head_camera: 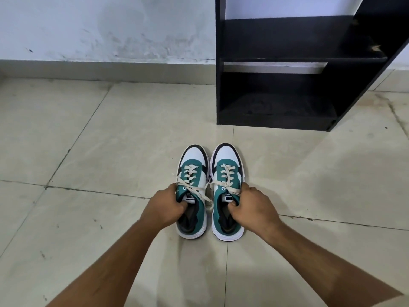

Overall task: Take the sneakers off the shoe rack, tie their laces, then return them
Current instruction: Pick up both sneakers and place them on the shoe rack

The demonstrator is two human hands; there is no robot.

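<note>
Two green, white and black sneakers stand side by side on the floor tiles, toes pointing away from me. My left hand (167,206) grips the left sneaker (193,171) at its collar, fingers tucked inside the opening. My right hand (251,207) holds the right sneaker (226,167) the same way. Cream laces on both shoes are knotted near the tongue, with loose ends trailing between the shoes. The black shoe rack (278,63) stands beyond the sneakers to the right, and its shelves hold nothing.
A white scuffed wall (99,27) with a grey skirting runs along the back. Beige floor tiles (88,140) with dark grout lines spread all around the shoes.
</note>
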